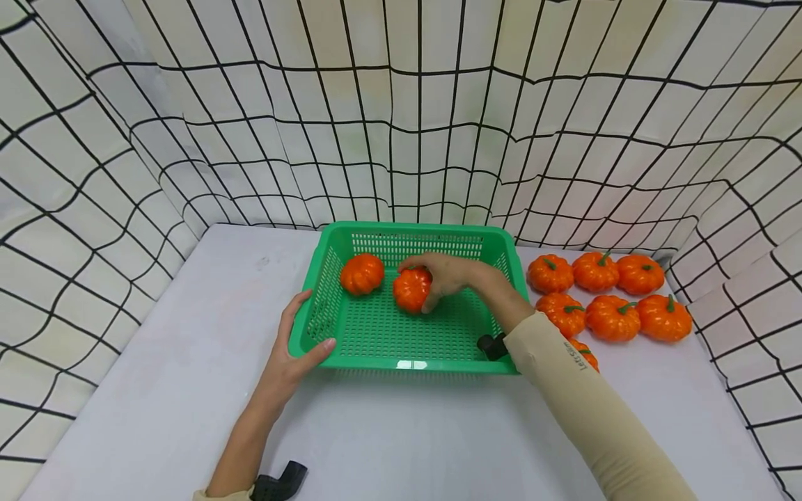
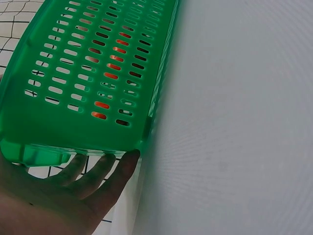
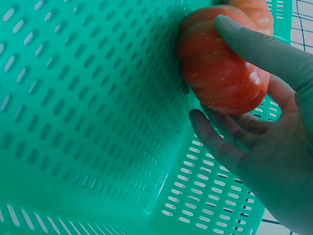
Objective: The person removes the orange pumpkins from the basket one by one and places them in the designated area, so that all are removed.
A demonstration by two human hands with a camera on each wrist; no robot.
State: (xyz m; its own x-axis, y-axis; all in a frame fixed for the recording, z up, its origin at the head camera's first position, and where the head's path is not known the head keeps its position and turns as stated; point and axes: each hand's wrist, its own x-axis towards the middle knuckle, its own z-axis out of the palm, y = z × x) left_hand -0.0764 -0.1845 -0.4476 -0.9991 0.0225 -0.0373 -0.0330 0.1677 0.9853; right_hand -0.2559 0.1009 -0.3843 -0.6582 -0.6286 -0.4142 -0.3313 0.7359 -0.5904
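Observation:
A green perforated basket point(image 1: 326, 299) stands on the white table. My left hand point(image 1: 294, 344) grips its front left corner, thumb over the rim; the left wrist view shows my fingers point(image 2: 98, 171) curled under the basket wall point(image 2: 83, 63). My right hand point(image 1: 447, 275) reaches into the basket and holds a small orange pumpkin point(image 1: 411, 289) against the basket floor. In the right wrist view my fingers point(image 3: 254, 49) wrap that pumpkin point(image 3: 220, 73) above the green mesh point(image 3: 88, 107). A second pumpkin point(image 1: 362, 273) lies just left of it inside the basket.
Several more orange pumpkins point(image 1: 610, 316) lie in a cluster on the table right of the basket, one partly behind my right sleeve point(image 1: 583, 396). A white cloth with a black grid point(image 1: 401, 111) walls the table on three sides.

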